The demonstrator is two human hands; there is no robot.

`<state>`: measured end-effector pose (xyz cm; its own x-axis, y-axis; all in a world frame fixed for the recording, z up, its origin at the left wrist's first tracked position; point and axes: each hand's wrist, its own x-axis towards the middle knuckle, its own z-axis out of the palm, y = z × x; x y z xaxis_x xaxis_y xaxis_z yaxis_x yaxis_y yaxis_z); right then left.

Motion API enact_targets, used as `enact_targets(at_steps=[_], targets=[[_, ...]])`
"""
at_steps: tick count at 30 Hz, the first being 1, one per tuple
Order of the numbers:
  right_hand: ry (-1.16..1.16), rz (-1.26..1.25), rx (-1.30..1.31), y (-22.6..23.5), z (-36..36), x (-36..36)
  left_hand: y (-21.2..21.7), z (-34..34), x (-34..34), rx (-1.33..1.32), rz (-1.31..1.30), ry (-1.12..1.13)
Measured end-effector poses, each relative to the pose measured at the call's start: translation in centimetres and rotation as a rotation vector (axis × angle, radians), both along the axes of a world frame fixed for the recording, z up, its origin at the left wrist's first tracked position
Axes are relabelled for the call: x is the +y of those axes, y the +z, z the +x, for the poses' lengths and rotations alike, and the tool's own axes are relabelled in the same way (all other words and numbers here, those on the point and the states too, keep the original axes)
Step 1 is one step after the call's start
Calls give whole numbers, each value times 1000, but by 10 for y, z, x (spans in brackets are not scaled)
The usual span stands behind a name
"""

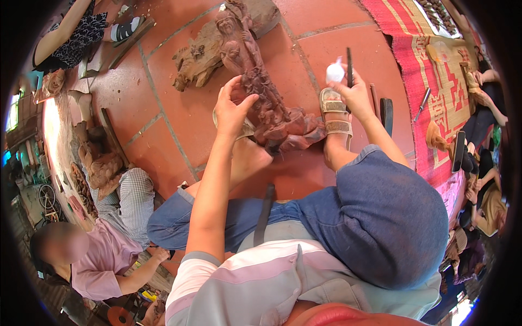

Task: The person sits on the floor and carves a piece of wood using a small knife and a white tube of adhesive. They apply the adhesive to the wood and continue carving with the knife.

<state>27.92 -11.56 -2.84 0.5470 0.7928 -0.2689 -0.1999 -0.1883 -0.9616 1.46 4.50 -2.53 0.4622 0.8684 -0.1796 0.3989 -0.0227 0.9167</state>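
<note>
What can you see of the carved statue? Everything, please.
The carved statue is tall and narrow, reddish-brown, and looks like wood. A bearded figure shows near the top; below come dense, darker knobbly carvings, then a wider, rock-like base. The base is between the person's feet on the tiled floor, beside the right sandal; the top points away. Whether it stands straight or leans is unclear. The left hand curves around its left edge, thumb in front; firm contact can't be confirmed.
</note>
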Motion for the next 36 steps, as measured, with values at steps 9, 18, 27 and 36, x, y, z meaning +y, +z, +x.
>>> enact_targets(at_steps=[9, 18, 27, 36], targets=[[336, -74, -305, 19, -38, 8, -1, 2, 2, 37, 27, -6], [357, 3, -292, 22, -52, 12, 7, 0, 0, 6, -14, -29], [397, -15, -585, 33, -56, 20, 9, 2, 0, 26, 48, -34], [444, 39, -757, 35, -52, 27, 4, -7, 1, -190, -234, 38]])
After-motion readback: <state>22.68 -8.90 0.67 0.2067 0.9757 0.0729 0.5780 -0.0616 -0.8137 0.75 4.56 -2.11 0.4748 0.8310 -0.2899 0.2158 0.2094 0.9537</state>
